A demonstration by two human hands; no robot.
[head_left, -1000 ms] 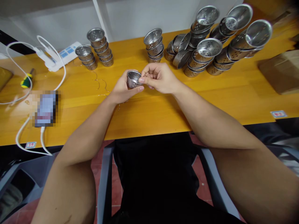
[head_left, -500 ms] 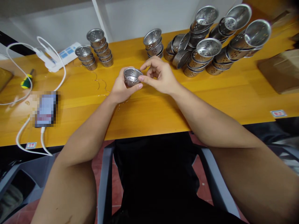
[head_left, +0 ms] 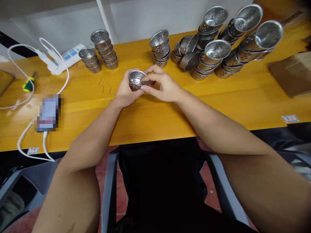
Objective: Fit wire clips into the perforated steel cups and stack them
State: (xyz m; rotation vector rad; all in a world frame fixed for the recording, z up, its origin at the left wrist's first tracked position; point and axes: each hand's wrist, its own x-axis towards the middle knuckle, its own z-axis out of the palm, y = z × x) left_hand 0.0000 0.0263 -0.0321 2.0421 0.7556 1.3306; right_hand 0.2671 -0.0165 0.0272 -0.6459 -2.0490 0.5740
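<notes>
Left hand (head_left: pixel 125 92) curled round a small perforated metal cup (head_left: pixel 136 79), holding it just above the table (head_left: pixel 170 110), open side up. Right hand (head_left: pixel 164 85) half closed, thumb and fingertips pinching the cup's near rim. Thin wires (head_left: pixel 104 87) lie just left of the hands. Cup stacks (head_left: pixel 160 48) behind, phone (head_left: pixel 47 111) far left.

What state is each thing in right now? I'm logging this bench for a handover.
Left hand: gripping the cup.
Right hand: fingertips at the cup's rim.
Cup: held above the table, mouth up.
Left stacks: upright, nested.
Middle stack: upright, nested.
Right stacks: leaning over, nested.
Charger: plugged into the power strip.
Table: bears everything.
</notes>
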